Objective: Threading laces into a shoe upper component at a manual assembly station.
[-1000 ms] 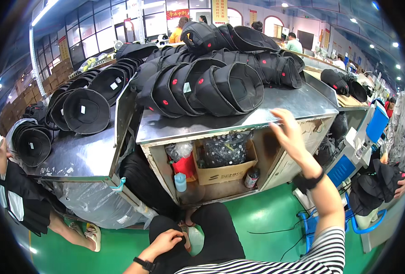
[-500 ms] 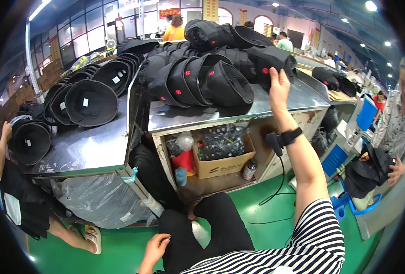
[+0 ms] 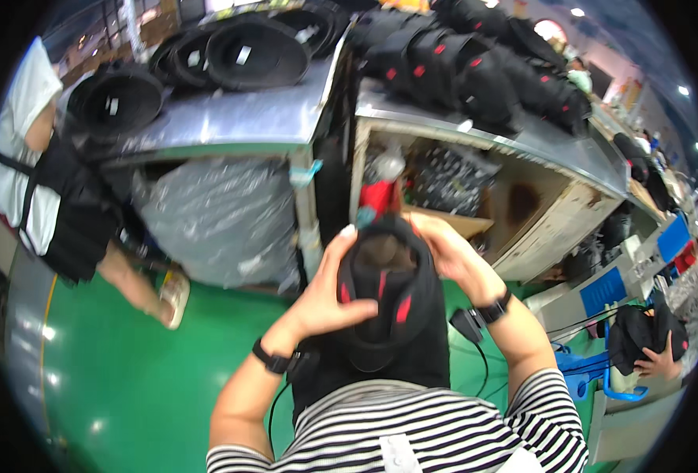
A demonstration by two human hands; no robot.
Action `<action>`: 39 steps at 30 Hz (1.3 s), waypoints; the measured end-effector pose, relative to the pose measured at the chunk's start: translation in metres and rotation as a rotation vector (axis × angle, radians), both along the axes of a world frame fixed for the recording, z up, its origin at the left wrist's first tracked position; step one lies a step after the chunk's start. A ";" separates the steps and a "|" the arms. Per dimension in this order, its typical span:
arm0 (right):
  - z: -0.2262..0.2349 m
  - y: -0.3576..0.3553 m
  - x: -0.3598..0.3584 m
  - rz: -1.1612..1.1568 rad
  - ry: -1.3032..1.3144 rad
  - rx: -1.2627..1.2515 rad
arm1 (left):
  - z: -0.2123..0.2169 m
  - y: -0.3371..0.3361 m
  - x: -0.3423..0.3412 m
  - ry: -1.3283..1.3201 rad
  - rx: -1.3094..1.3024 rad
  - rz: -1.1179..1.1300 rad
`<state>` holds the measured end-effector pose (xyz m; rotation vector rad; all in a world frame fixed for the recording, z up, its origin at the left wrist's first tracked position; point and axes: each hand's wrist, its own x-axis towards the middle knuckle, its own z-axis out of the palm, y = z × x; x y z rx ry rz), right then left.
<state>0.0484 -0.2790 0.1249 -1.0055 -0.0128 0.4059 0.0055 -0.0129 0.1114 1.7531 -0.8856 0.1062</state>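
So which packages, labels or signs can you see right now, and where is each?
Small white labels: inside the black hats on the left metal table, rectangular.
Cardboard box: on the shelf under the right table, brown, holding dark pieces.
Grey plastic bag: under the left table, bulging, translucent.
Blue panels: right side, rectangular; markings too blurred to tell.

Both forearms rise from the lower edge, elbows bent, meeting in front of the chest. The left hand (image 3: 329,296) is cupped, fingers spread and thumb raised. The right hand (image 3: 451,256) curls inward opposite it, fingers bent. A dark band sits on each wrist.
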 end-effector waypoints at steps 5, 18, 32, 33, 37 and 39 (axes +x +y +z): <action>-0.107 0.061 0.047 -0.239 -0.245 -0.554 | -0.090 0.021 0.023 0.449 -0.124 0.402; -0.222 0.119 0.014 -0.234 -0.450 -0.862 | -0.188 0.024 0.030 0.572 0.022 0.788; -0.123 0.057 0.069 -0.383 -0.303 -0.102 | -0.153 0.020 0.032 0.184 0.263 0.861; -0.106 0.031 0.054 -0.425 -0.152 0.065 | -0.134 0.014 0.036 0.219 0.164 0.730; -0.033 -0.073 -0.007 -0.391 -0.401 0.042 | -0.065 -0.024 0.045 0.723 -0.423 0.167; -0.029 -0.114 -0.061 -0.346 -0.527 -0.218 | -0.046 -0.058 0.059 0.844 -0.650 -0.143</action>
